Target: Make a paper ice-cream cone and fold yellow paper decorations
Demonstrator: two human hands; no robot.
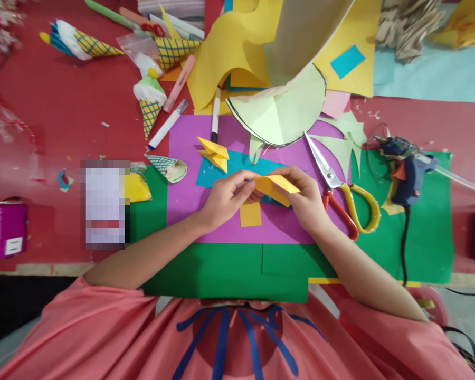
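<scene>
A folded strip of yellow paper [275,186] is held between my two hands, above a purple sheet [206,227]. My left hand [227,196] pinches its left end between thumb and fingers. At the other end, my right hand [301,192] grips the strip, fingers curled behind it. Just below lies a small orange-yellow paper square [250,214]. A blue paper piece [208,171] is partly hidden under my hands. Beyond my left hand sits a folded yellow paper shape [216,153]. Scissors [332,182] with red and yellow handles lie open beside my right hand.
A glue gun [407,174] rests on the green sheet [229,269] at the right. Paper cones [150,103], markers [168,124] and a yellow packet [138,187] lie on the left. A pale green paper semicircle [281,113] and a curled yellow sheet [237,47] stand ahead.
</scene>
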